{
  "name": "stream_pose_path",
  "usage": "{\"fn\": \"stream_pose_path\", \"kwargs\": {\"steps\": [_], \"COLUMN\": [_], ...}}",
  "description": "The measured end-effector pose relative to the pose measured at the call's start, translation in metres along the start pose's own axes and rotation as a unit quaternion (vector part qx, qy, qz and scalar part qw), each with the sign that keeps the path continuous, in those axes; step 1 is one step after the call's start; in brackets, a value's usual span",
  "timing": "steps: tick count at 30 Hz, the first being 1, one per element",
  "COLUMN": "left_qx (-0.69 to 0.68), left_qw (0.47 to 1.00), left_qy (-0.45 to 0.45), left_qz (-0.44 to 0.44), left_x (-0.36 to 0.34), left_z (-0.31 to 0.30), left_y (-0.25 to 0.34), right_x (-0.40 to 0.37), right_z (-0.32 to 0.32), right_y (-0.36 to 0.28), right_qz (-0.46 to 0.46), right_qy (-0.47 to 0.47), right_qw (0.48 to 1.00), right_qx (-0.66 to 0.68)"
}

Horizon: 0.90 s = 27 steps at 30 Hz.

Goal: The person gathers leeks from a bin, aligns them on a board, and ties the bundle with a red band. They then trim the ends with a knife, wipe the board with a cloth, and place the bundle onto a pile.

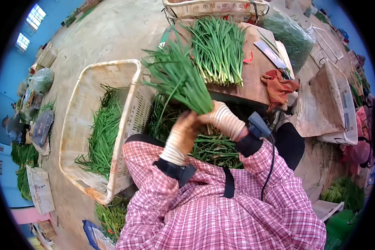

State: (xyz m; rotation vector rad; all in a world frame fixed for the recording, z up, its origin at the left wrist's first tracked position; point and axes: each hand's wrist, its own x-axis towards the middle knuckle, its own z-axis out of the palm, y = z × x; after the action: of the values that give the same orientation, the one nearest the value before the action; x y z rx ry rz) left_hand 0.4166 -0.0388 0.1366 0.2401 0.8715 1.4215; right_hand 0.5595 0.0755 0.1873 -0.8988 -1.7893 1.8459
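Observation:
A thick bunch of green garlic chives (183, 79) points up and to the left, its leaf tips blurred. My right hand (221, 118), in a white-banded glove, is closed around the stem end. Just below it is my left hand (182, 135), in a stained glove, its fingertips close to the stem ends; motion blur hides whether they grip anything. Ahead, a neat pile of garlic chives (218, 50) lies on a wooden board (254, 79), pale stem ends toward me. Loose leaves (214, 150) lie below my hands.
To my left stands a white plastic crate (131, 96) with chives in it. A knife (271, 54) and an orange cloth (279, 88) lie on the board's right. Beyond are another crate (214, 9) and a plastic bag of greens (289, 37). At far left is a person (16, 129).

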Motion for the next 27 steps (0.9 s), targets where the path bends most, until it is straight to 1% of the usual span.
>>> {"fn": "stream_pose_path", "kwargs": {"steps": [1, 2, 4, 5, 6, 8, 9, 12, 14, 15, 16, 17, 18, 19, 20, 22, 23, 24, 25, 26, 27], "left_qx": [0.002, -0.021, -0.007, -0.037, -0.085, -0.140, -0.128, -0.082, -0.040, 0.010, 0.041, 0.065, 0.075, 0.097, 0.122, 0.194, 0.216, 0.238, 0.308, 0.466, 0.542], "left_qw": [0.999, 0.999, 1.000, 0.998, 0.993, 0.987, 0.989, 0.982, 0.983, 0.984, 0.982, 0.981, 0.978, 0.969, 0.962, 0.958, 0.952, 0.946, 0.928, 0.870, 0.831], "left_qy": [0.052, 0.029, 0.009, -0.011, -0.020, -0.015, -0.028, -0.036, -0.024, -0.047, -0.043, -0.071, -0.081, -0.122, -0.129, -0.123, -0.127, -0.131, -0.097, 0.005, 0.048], "left_qz": [0.002, 0.007, 0.028, 0.044, 0.083, 0.075, 0.067, 0.168, 0.177, 0.173, 0.181, 0.171, 0.178, 0.191, 0.208, 0.171, 0.175, 0.179, 0.184, 0.160, 0.115], "left_x": [-0.014, -0.011, 0.003, 0.012, 0.007, 0.003, 0.006, 0.015, 0.017, 0.026, 0.033, 0.049, 0.052, 0.070, 0.085, 0.118, 0.145, 0.172, 0.190, 0.243, 0.254], "left_z": [0.033, 0.033, 0.025, 0.020, 0.032, 0.038, 0.032, 0.040, 0.061, 0.064, 0.079, 0.086, 0.110, 0.122, 0.139, 0.161, 0.167, 0.169, 0.168, 0.143, 0.132], "left_y": [-0.001, -0.003, -0.005, 0.000, 0.009, 0.028, 0.033, 0.041, 0.060, 0.075, 0.092, 0.109, 0.125, 0.142, 0.158, 0.188, 0.195, 0.196, 0.194, 0.190, 0.185], "right_x": [-0.006, -0.013, -0.028, -0.037, -0.041, -0.049, -0.051, -0.057, -0.050, -0.046, -0.043, -0.040, -0.036, -0.030, -0.020, 0.008, 0.026, 0.044, 0.058, 0.068, 0.073], "right_z": [0.005, 0.008, 0.013, 0.015, 0.016, 0.021, 0.024, 0.022, 0.013, 0.009, 0.007, 0.005, 0.001, -0.005, -0.009, -0.025, -0.028, -0.035, -0.043, -0.048, -0.052], "right_y": [-0.014, -0.027, -0.040, -0.023, -0.024, -0.032, -0.032, -0.048, -0.032, -0.027, -0.036, -0.052, -0.072, -0.090, -0.104, -0.113, -0.112, -0.104, -0.099, -0.092, -0.081], "right_qz": [0.022, 0.059, 0.135, -0.010, -0.016, 0.022, 0.022, 0.019, -0.026, -0.050, -0.006, 0.013, 0.030, 0.021, 0.024, 0.002, 0.033, 0.069, 0.120, 0.171, 0.176], "right_qy": [0.009, -0.009, -0.045, -0.004, -0.012, -0.027, -0.015, 0.013, 0.043, 0.058, 0.055, 0.063, 0.071, 0.080, 0.087, 0.079, 0.097, 0.082, 0.084, 0.086, 0.090], "right_qw": [0.999, 0.992, 0.961, 0.952, 0.937, 0.930, 0.930, 0.942, 0.970, 0.979, 0.995, 0.997, 0.997, 0.996, 0.996, 0.996, 0.990, 0.977, 0.967, 0.953, 0.948], "right_qx": [-0.041, -0.107, -0.236, -0.306, -0.349, -0.366, -0.367, -0.335, -0.237, -0.187, -0.078, -0.037, 0.003, -0.012, 0.012, 0.045, 0.097, 0.185, 0.209, 0.233, 0.249]}}
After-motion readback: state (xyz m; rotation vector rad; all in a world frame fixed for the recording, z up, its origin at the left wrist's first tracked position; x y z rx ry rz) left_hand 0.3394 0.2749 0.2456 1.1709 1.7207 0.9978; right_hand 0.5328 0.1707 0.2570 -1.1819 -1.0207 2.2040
